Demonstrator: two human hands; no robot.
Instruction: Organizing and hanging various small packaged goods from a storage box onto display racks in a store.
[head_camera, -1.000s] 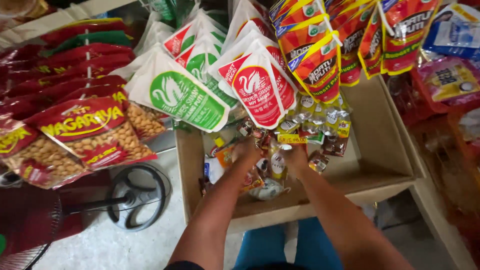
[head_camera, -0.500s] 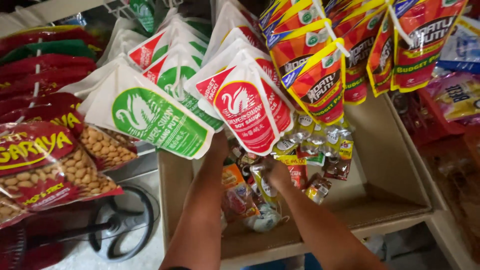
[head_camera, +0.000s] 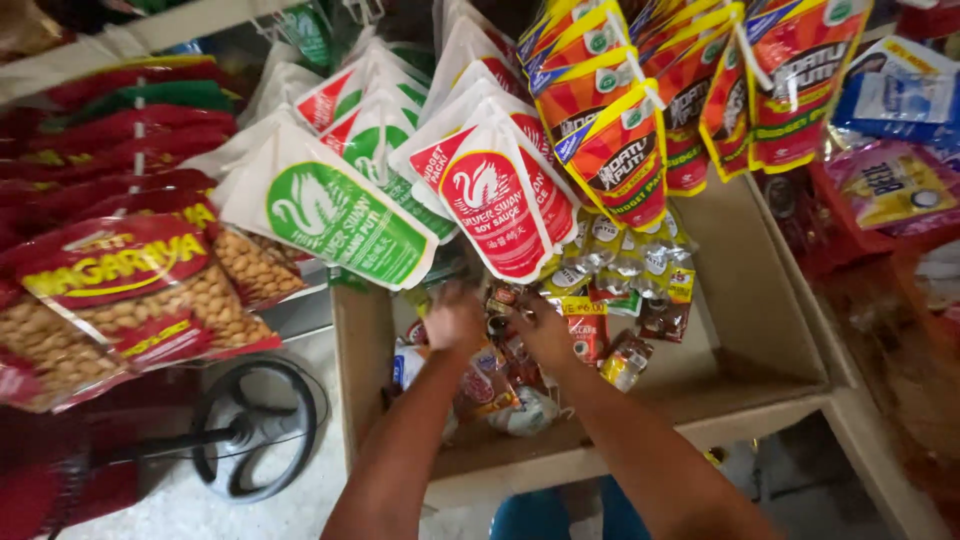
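Both my hands reach into a shallow wooden shelf box (head_camera: 760, 385) under hanging pouches. My left hand (head_camera: 455, 318) rests on a heap of small sachets (head_camera: 480, 385) at the box's left side, fingers curled among them. My right hand (head_camera: 545, 330) is just beside it, its fingers closed around small dark sachets (head_camera: 500, 300) hanging from a strip. Whether the left hand actually grips a packet is hidden by the blur and the pouches above.
White pouches with green (head_camera: 340, 215) and red (head_camera: 495, 205) swan labels hang overhead, orange-red pouches (head_camera: 610, 150) to their right. Peanut bags (head_camera: 120, 290) hang at left. A fan's round black base (head_camera: 255, 425) stands on the floor. More packets (head_camera: 890, 185) crowd the right.
The view has shifted a little, and both hands have pushed further up into the sachets under the hanging pouches, the right hand closing on the dark strip.
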